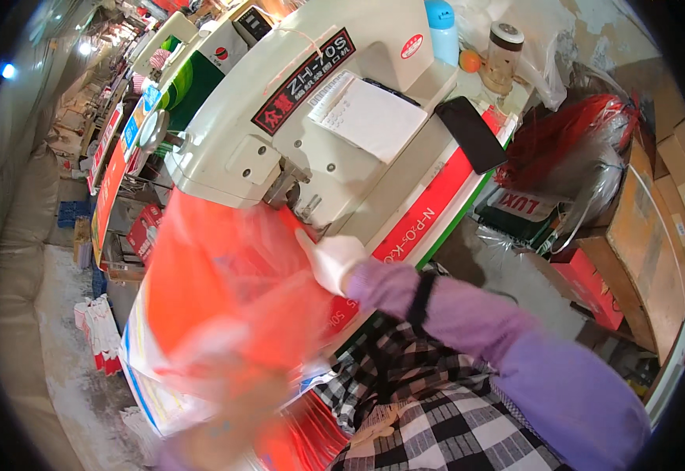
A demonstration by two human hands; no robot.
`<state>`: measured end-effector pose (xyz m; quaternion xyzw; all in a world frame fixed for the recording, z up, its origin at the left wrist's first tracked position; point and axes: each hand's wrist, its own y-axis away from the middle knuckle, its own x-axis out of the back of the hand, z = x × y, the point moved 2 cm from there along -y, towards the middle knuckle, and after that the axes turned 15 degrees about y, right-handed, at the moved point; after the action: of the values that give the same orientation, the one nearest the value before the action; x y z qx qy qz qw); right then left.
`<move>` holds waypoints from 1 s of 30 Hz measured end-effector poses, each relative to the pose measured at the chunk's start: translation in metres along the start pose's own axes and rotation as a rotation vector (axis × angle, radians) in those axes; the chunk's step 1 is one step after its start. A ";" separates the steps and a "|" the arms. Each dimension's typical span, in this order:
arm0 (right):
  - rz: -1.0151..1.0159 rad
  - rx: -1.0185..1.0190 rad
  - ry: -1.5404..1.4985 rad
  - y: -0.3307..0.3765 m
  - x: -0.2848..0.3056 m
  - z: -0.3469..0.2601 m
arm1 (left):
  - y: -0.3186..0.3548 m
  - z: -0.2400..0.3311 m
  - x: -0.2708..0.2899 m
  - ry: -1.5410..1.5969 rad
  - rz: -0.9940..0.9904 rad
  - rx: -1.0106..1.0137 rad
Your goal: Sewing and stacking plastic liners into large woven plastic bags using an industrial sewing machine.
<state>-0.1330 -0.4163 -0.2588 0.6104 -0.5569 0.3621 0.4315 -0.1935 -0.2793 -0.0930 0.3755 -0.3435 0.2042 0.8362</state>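
Observation:
A large cream sewing machine (225, 153) takes up the middle of the view. From below its needle area hangs a thin red sheet (217, 267), smeared by motion. My right hand (333, 261), in a white glove, is at the sheet's right edge beside the presser foot (305, 208); its index finger stretches toward the needle and the other fingers curl closed against the sheet. Low in the view, my left hand (236, 420) is a blur at the sheet's lower end, so its fingers do not show clearly. A pile of red sheets (307, 436) lies by my lap.
On the machine bed rest a notepad (370, 118), a pen (392, 92) and a black phone (470, 135). Behind them stand a blue bottle (441, 31) and a lidded jar (503, 55). Cardboard boxes (641, 235) and red netting (566, 141) are at the right. White-and-red gloves (101, 330) lie at the left.

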 end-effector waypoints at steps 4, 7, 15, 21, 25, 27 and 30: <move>0.026 -0.197 -0.111 -0.048 -0.032 0.005 | -0.045 0.060 -0.130 -0.559 -0.341 -0.434; -0.037 -0.111 -0.127 0.016 0.001 0.001 | -0.085 0.100 -0.030 -0.477 -0.035 -0.775; -0.154 0.054 -1.178 0.142 -0.024 0.011 | -0.053 -0.121 -0.057 0.364 -0.596 -0.010; -0.435 -0.045 -1.406 0.141 -0.008 0.012 | -0.024 -0.082 -0.058 0.473 -0.105 -0.194; -0.352 0.003 -0.994 0.145 -0.010 0.010 | -0.034 -0.093 -0.083 -0.132 -0.282 0.261; -0.166 0.027 -0.822 0.144 -0.013 0.008 | -0.038 -0.104 -0.094 -0.192 -0.194 -0.157; -0.207 0.018 -0.807 0.140 -0.007 0.015 | -0.038 -0.102 -0.070 0.113 -0.095 -0.175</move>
<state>-0.2737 -0.4285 -0.2529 0.7598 -0.6139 0.0534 0.2075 -0.1754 -0.2313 -0.2119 0.3049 -0.2939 0.1547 0.8926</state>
